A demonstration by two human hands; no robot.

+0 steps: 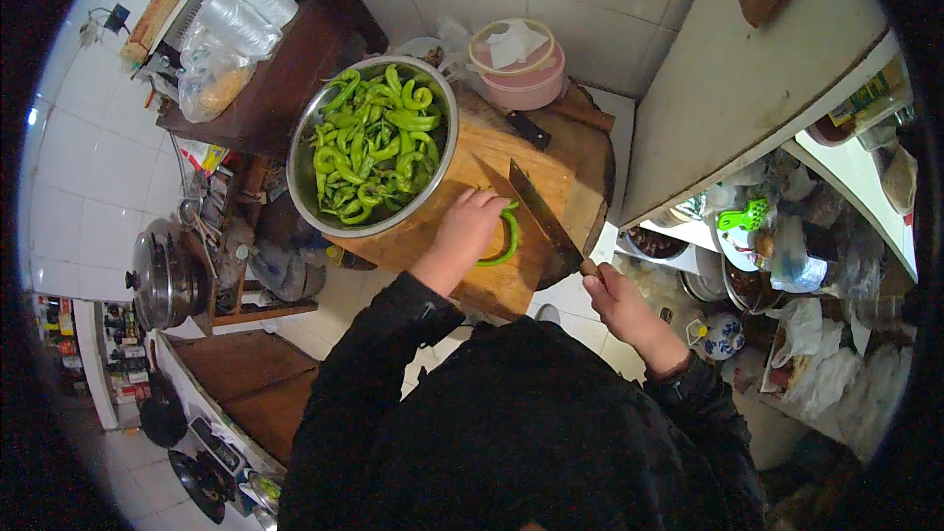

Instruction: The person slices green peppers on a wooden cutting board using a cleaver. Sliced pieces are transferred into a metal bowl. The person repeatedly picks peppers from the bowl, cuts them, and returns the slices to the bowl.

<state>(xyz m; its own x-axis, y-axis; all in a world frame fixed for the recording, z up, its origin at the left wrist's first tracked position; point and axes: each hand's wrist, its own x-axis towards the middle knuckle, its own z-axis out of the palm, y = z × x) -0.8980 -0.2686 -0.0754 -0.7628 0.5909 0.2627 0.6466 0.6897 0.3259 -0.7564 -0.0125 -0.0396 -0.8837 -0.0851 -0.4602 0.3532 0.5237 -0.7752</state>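
Observation:
A long green pepper (pixel 512 240) lies curved on the wooden cutting board (pixel 509 291). My left hand (pixel 472 225) rests over its upper end, with fingertips bent against it; whether they grip it is hard to tell. My right hand (pixel 618 304) holds a kitchen cleaver (pixel 546 217) by its wooden handle, the blade above the board just right of the pepper. A large metal bowl (pixel 293 195), heaped with green peppers (pixel 376 140), stands at the upper left of the board, its rim close to my left hand.
Behind the board, a black-handled knife (pixel 528 129) and a pink lidded container (pixel 525 88) sit on a round wooden block (pixel 601 155). A dark wooden cabinet (pixel 273 99) bears plastic bag rolls at left. Shelves with dishes and bags stand right, beside a white panel (pixel 737 74).

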